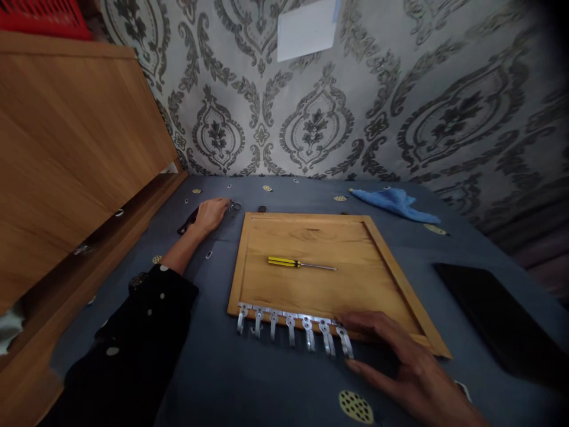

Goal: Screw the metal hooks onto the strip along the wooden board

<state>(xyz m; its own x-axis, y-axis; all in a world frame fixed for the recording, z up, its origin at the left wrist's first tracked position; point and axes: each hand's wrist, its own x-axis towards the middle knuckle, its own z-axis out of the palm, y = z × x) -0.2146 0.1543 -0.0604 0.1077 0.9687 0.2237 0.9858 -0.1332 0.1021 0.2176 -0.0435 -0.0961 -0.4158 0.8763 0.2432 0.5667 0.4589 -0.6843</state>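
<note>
A metal hook rail [291, 317] with several hooks lies along the near edge of a framed wooden board [306, 237]. My right hand [406, 362] is at the rail's right end, its fingers on the rail and its thumb by the last hook. On the board rests a screwdriver [284, 262] with a yellow and black handle, its shaft pointing right. My left hand [212, 214] reaches past the board's far left corner, fingers closed over a dark item [189, 221]. Small shiny metal pieces [234, 207] show at its fingertips; what exactly it grips is hidden.
Blue cloth [395, 203] lies at the back right. A flat black object [493, 317] is right of the board. To the left stands a wooden cabinet [75, 148] with a red basket [44, 18] on top. A patterned wall [262, 130] closes off the back.
</note>
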